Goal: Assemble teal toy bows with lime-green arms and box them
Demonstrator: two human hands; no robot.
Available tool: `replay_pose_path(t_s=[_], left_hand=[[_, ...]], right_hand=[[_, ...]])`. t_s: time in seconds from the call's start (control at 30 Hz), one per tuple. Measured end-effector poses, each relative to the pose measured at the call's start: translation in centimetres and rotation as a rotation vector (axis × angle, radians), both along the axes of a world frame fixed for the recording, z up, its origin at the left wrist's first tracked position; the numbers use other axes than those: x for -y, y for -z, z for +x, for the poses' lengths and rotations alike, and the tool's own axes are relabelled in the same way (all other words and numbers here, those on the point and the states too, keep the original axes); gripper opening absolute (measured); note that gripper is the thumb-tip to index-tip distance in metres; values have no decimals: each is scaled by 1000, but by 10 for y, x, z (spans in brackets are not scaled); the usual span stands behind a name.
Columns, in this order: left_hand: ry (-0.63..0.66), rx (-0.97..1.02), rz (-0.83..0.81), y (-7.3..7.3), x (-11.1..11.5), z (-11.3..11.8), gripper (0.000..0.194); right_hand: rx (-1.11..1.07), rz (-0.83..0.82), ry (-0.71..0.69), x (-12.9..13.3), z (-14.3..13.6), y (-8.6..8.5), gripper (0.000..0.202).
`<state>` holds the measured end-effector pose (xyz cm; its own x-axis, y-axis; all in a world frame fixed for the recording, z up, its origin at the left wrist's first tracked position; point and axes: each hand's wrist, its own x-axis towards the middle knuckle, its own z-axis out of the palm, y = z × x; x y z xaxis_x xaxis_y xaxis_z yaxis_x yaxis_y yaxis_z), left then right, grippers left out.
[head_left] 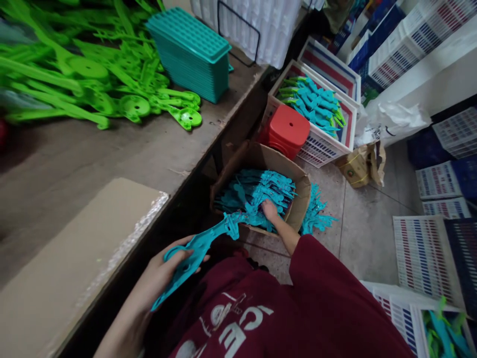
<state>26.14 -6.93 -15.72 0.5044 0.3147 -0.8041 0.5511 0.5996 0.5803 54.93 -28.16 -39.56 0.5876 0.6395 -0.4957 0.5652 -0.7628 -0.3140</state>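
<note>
Cardboard box stands on floor right of workbench.

The left hand sits close to the body, palm turned up, fingers curled and closed in a grip. The right arm, in a dark red sleeve pushed back from the forearm, stretches forward and down; the right hand reaches low, fingers hidden.

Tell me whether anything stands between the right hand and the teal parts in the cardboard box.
Nothing visible does: the right hand already rests on the teal parts inside the open cardboard box. The left hand holds another teal piece apart.
</note>
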Motion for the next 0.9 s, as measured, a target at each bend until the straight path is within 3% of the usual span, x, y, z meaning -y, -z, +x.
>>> replay_pose_path(t_s=[0.17,0.37,0.47,0.57,0.67,0.77,0.9], left_hand=[[45,11,-39,1,4,8,64],[141,82,-122,-7,-4,-3,71],[108,62,-151,-3,-2,-3,67],[45,-6,-194,4,13,7,51],[19,5,-233,5,29,19,40],[59,74,-256,-2,31,19,47],[66,96,-258,-4,24,-2,59]], right_hand=[[-115,-25,200,17,27,-39,36],[-443,73,166,61,71,-115,33],[-534,119,158,69,78,-138,28],[-641,65,153,56,62,-133,27],[-713,-22,199,31,33,-111,32],[-761,-54,273,4,7,-88,36],[-829,5,304,-27,-15,-73,37]])
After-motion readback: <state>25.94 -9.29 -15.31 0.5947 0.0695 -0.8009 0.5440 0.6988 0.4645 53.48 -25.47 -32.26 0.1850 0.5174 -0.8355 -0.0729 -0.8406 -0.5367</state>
